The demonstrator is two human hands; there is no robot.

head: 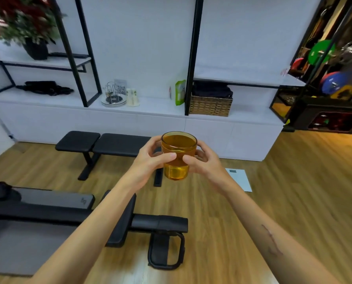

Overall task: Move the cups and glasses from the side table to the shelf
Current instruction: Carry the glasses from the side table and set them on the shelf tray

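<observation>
Left hand [148, 160] + right hand [201, 162] round upright amber glass [178, 154], mouth up.

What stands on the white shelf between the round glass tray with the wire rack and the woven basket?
In the head view, white paper cups beside the glass tray, then bare shelf, then a green packet near the woven basket.
</observation>
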